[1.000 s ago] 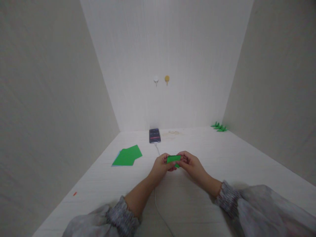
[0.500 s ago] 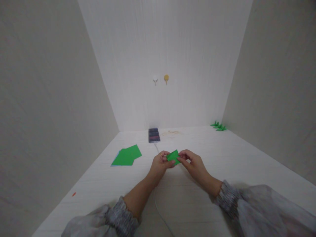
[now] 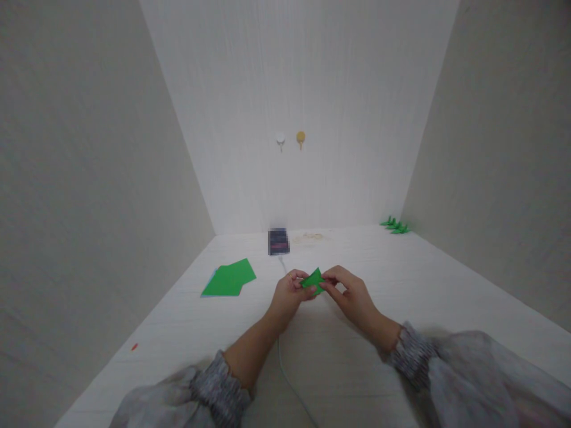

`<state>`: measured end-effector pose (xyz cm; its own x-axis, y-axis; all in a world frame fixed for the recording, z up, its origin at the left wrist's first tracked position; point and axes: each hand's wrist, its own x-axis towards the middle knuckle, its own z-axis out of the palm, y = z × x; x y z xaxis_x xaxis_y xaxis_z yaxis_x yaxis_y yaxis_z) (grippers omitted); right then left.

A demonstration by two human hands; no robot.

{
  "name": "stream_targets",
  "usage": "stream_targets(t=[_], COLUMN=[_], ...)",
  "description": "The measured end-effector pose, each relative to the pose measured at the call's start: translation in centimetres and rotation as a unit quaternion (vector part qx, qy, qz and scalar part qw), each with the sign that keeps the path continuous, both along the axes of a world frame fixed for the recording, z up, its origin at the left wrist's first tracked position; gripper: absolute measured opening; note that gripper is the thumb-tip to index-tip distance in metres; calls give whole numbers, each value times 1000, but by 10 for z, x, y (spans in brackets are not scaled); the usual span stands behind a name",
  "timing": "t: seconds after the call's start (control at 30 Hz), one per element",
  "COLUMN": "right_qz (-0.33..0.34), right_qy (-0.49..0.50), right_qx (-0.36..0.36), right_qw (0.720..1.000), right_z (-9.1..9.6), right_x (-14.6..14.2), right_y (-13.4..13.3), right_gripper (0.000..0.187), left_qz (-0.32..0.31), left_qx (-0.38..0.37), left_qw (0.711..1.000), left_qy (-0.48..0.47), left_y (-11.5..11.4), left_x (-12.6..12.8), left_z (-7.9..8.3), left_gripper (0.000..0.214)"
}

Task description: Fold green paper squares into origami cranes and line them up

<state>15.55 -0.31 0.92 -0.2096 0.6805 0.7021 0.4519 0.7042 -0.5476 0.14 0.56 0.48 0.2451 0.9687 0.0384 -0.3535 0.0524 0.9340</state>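
Between my two hands is a small folded piece of green paper (image 3: 314,279), held above the white table. My left hand (image 3: 291,292) pinches its left side, thumb in front and fingers behind. On its right side, my right hand (image 3: 345,285) grips the edge between thumb and fingertips. One corner of the paper points up between the hands. Part of the paper is hidden behind my fingers. To the left lie flat green paper sheets (image 3: 229,279), with a bluish edge showing under them.
A dark, blurred phone-like device (image 3: 279,242) rests by the back wall, and a white cable (image 3: 285,371) runs from it toward me. Folded green paper pieces (image 3: 395,225) sit in the back right corner. A small orange bit (image 3: 134,346) lies at left. Two hooks (image 3: 301,138) hang on the wall.
The green paper between my hands looks narrower, its top corner more pointed. Both hands keep their grip and have barely moved. The whole view has shifted slightly.
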Motion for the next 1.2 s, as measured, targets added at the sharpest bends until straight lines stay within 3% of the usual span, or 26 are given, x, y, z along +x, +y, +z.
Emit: stream_targets(t=[0.2, 1.0, 1.2], right_qz=[33, 92, 75], right_qy=[-27, -56, -44], right_qx=[38, -17, -22], right_qw=[998, 994, 996], right_z=[3, 6, 9], right_x=[0, 3, 0], right_y=[-1, -3, -5], right_gripper=[10, 36, 21], left_qz=[-4, -99, -116], left_qx=[24, 23, -3], left_qw=[1000, 993, 986], left_qy=[3, -64, -119], left_y=[0, -12, -12], left_x=[-1, -4, -5], left_z=[-2, 8, 8], left_gripper=[33, 39, 34])
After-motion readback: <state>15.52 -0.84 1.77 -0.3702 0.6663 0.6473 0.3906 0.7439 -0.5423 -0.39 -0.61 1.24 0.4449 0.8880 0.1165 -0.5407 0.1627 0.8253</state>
